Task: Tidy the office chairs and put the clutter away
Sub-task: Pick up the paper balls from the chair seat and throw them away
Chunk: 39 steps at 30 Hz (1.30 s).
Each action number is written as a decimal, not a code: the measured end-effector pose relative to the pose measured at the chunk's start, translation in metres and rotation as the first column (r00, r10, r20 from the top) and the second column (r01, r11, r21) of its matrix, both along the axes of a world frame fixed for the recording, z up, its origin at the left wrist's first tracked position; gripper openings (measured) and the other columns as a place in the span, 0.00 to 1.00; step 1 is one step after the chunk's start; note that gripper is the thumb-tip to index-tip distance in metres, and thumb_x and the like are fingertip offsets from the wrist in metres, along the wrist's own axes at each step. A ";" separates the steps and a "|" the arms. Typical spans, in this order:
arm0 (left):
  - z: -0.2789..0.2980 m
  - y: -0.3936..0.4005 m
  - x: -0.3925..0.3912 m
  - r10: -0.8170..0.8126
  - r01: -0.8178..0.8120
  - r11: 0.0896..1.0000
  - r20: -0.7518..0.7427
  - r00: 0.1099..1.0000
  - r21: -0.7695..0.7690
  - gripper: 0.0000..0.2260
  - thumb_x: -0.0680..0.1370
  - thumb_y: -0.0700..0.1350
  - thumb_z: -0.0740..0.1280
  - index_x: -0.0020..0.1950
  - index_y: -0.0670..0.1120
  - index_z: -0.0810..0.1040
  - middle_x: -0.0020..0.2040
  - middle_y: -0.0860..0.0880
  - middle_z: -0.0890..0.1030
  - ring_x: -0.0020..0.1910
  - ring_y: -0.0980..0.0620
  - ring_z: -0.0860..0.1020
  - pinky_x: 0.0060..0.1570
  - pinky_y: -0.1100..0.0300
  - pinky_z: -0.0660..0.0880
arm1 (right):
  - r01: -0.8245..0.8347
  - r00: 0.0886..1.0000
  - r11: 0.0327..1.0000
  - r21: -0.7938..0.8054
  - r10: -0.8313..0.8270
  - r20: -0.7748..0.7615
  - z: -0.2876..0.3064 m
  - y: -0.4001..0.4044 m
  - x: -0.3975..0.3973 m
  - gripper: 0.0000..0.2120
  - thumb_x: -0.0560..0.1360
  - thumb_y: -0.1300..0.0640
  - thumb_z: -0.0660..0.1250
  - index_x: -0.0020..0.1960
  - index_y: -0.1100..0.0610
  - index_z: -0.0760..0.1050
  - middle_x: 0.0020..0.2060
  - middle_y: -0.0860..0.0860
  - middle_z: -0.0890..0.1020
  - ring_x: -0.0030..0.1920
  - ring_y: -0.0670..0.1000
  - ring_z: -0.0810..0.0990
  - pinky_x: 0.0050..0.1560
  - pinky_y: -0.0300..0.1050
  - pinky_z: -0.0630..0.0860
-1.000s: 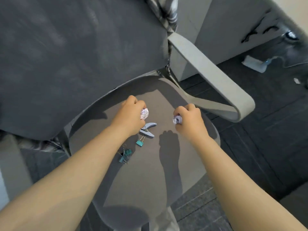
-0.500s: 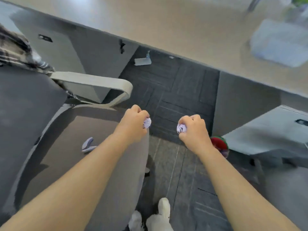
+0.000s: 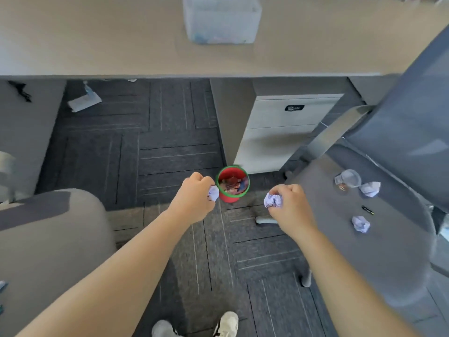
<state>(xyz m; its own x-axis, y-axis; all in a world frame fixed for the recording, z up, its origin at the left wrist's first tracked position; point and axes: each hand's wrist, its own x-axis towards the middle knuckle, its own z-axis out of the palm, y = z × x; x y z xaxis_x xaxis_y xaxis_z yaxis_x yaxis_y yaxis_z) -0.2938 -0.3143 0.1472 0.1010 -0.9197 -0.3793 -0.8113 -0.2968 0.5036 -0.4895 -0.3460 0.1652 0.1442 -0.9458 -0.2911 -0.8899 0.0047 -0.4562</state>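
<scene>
I see a small round red bin (image 3: 232,184) with a green rim on the dark carpet (image 3: 155,142), just in front of a white drawer unit (image 3: 279,132) under the tan desk (image 3: 121,45). A frosted plastic box (image 3: 221,19) sits on the desk. My left hand (image 3: 194,199) is fisted around a crumpled paper ball (image 3: 213,193), just left of the bin. My right hand (image 3: 290,206) pinches a second paper wad (image 3: 273,200), right of the bin. The grey chair on my right (image 3: 364,251) carries two more paper balls (image 3: 370,189) (image 3: 361,224), a clear plastic cup (image 3: 348,179) on its side and a small dark pen-like thing (image 3: 367,210). Another grey seat (image 3: 48,234) bulges at my left.
</scene>
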 end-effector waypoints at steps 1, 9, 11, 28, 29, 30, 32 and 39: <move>-0.006 -0.007 -0.011 0.000 0.000 1.000 -0.008 1.000 0.022 0.14 0.76 0.37 0.62 0.61 0.38 0.73 0.57 0.42 0.73 0.49 0.47 0.67 0.46 0.59 0.66 | 0.021 1.000 1.000 0.012 -0.021 0.015 -0.005 -0.004 -0.009 0.12 0.73 0.65 0.63 0.55 0.59 0.76 0.58 0.57 0.70 0.55 0.57 0.74 0.46 0.41 0.68; -0.075 -0.081 -0.049 -0.052 0.057 0.985 -0.031 0.998 0.163 0.06 0.70 0.39 0.65 0.36 0.43 0.67 0.48 0.40 0.80 0.48 0.39 0.79 0.43 0.50 0.73 | 0.132 0.986 0.983 0.131 -0.144 0.086 -0.068 -0.046 -0.036 0.11 0.73 0.64 0.65 0.55 0.61 0.76 0.57 0.57 0.72 0.58 0.58 0.74 0.58 0.49 0.72; -0.094 -0.103 -0.048 -0.087 0.092 0.980 -0.036 0.996 0.174 0.13 0.68 0.41 0.66 0.29 0.47 0.62 0.42 0.40 0.81 0.45 0.37 0.80 0.45 0.47 0.77 | 0.147 0.981 0.976 0.159 -0.164 0.099 -0.083 -0.059 -0.033 0.12 0.73 0.62 0.66 0.56 0.59 0.76 0.58 0.57 0.72 0.59 0.57 0.73 0.58 0.48 0.72; -0.173 -0.241 -0.016 -0.195 0.167 0.957 0.102 0.975 0.236 0.21 0.78 0.44 0.63 0.70 0.43 0.65 0.69 0.41 0.69 0.66 0.42 0.70 0.63 0.48 0.70 | 0.216 0.957 0.915 0.342 -0.268 0.111 -0.190 -0.192 0.017 0.31 0.76 0.62 0.64 0.74 0.54 0.55 0.71 0.58 0.59 0.70 0.59 0.63 0.68 0.50 0.65; -0.173 -0.240 -0.011 -0.203 0.170 0.953 0.110 0.973 0.249 0.20 0.78 0.44 0.62 0.70 0.43 0.65 0.69 0.42 0.69 0.65 0.42 0.71 0.63 0.48 0.70 | 0.194 0.962 0.913 0.359 -0.249 0.113 -0.193 -0.197 0.022 0.32 0.77 0.61 0.62 0.76 0.53 0.51 0.73 0.58 0.57 0.71 0.59 0.62 0.69 0.51 0.64; -0.173 -0.240 -0.006 -0.207 0.172 0.951 0.115 0.971 0.257 0.20 0.79 0.43 0.62 0.70 0.43 0.65 0.69 0.42 0.69 0.64 0.42 0.71 0.62 0.48 0.71 | 0.171 0.968 0.914 0.367 -0.224 0.108 -0.193 -0.201 0.025 0.31 0.78 0.61 0.60 0.76 0.52 0.50 0.74 0.57 0.57 0.72 0.59 0.62 0.69 0.51 0.65; -0.171 -0.240 -0.001 -0.217 0.179 0.948 0.124 0.968 0.263 0.21 0.79 0.43 0.62 0.71 0.43 0.65 0.69 0.42 0.69 0.65 0.43 0.71 0.63 0.49 0.70 | 0.147 0.976 0.919 0.366 -0.195 0.098 -0.191 -0.204 0.027 0.25 0.79 0.60 0.58 0.74 0.54 0.57 0.71 0.57 0.64 0.68 0.58 0.68 0.65 0.50 0.68; -0.137 -0.241 -0.036 -0.304 0.282 0.937 0.082 0.949 0.206 0.16 0.79 0.43 0.62 0.65 0.41 0.71 0.64 0.41 0.76 0.62 0.43 0.74 0.60 0.48 0.73 | 0.304 0.936 0.885 0.354 -0.346 0.062 -0.155 -0.180 -0.016 0.17 0.78 0.58 0.59 0.66 0.58 0.70 0.66 0.56 0.73 0.63 0.56 0.74 0.62 0.49 0.70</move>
